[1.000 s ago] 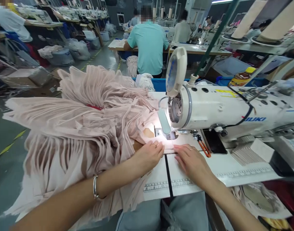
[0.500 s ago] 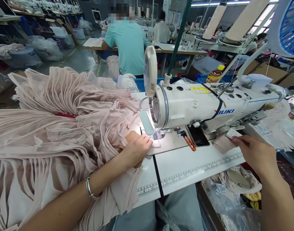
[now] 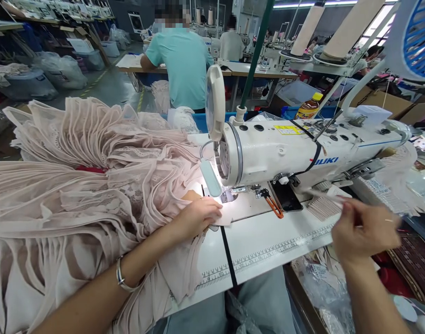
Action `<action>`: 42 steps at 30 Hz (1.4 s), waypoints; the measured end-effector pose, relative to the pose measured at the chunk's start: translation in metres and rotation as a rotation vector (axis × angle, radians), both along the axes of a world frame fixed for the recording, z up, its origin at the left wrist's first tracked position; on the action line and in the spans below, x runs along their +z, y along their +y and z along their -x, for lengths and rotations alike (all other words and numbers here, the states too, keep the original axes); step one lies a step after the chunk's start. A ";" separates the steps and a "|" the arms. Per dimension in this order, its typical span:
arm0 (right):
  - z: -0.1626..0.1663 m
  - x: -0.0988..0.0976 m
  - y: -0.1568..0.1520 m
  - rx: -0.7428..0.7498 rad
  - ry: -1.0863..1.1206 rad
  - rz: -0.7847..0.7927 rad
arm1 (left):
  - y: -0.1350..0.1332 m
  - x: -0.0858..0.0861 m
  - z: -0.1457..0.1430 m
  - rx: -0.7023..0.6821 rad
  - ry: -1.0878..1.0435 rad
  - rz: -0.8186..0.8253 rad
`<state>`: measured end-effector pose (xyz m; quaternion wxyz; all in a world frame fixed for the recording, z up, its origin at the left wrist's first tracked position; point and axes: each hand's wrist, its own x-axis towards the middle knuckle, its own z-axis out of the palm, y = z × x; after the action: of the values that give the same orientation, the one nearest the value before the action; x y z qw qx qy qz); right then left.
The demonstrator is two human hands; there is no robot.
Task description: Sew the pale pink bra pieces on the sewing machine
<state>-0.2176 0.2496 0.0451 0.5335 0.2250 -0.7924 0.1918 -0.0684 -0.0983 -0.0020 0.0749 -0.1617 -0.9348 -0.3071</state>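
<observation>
A big pile of pale pink pleated fabric (image 3: pixel 87 176) covers the left of the white sewing table (image 3: pixel 268 241). My left hand (image 3: pixel 195 215) lies flat on the fabric's edge just in front of the needle of the white sewing machine (image 3: pixel 289 148), fingers together and stretched. My right hand (image 3: pixel 363 229) is lifted to the right, blurred, fingers pinched on a thin pale strip or label taken from the stack of labels (image 3: pixel 324 206) beside the machine.
Orange thread snips (image 3: pixel 273 206) and a black phone (image 3: pixel 287 195) lie under the machine arm. Thread cones (image 3: pixel 348 28) stand behind. A drink bottle (image 3: pixel 308 106) sits at the back. A person in a teal shirt (image 3: pixel 184 60) works ahead. Bags of pieces (image 3: pixel 331 287) lie below right.
My right hand left the fabric by the needle, reached to the label stack at the right, and now lifts away with a thin piece. The left hand stayed on the fabric.
</observation>
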 end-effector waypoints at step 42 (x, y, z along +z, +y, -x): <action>-0.044 -0.057 -0.139 0.515 -0.524 -0.748 | 0.031 -0.008 -0.003 0.009 0.377 0.854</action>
<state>-0.1741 0.1110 -0.0119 0.1364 0.5321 -0.8327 0.0704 -0.0653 -0.0669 -0.0102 0.1719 -0.2269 -0.9484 0.1401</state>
